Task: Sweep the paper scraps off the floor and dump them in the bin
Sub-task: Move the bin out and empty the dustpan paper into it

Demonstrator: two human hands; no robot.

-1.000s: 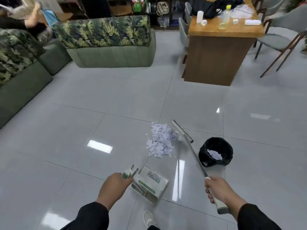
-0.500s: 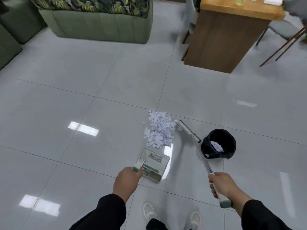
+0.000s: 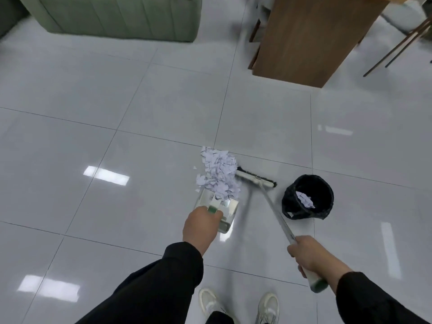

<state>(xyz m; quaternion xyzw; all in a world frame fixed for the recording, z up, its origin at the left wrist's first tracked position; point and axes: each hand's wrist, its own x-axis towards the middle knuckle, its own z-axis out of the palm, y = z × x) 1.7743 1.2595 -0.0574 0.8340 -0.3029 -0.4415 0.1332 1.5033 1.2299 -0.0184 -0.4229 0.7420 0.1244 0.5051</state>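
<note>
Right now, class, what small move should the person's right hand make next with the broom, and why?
Probably draw the broom head leftward into the paper scraps, towards the dustpan. The pile lies at the dustpan's mouth with the brush just beyond it; the left hand steadies the pan, and the right hand holds the broom.

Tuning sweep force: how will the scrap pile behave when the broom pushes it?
The pile is loose torn bits, so probably very light and apt to scatter. One fleck already lies apart. The glossy floor likely lets them slide easily into the dustpan.

A green sofa (image 3: 117, 17) faces a wooden counter (image 3: 311, 36).
</note>
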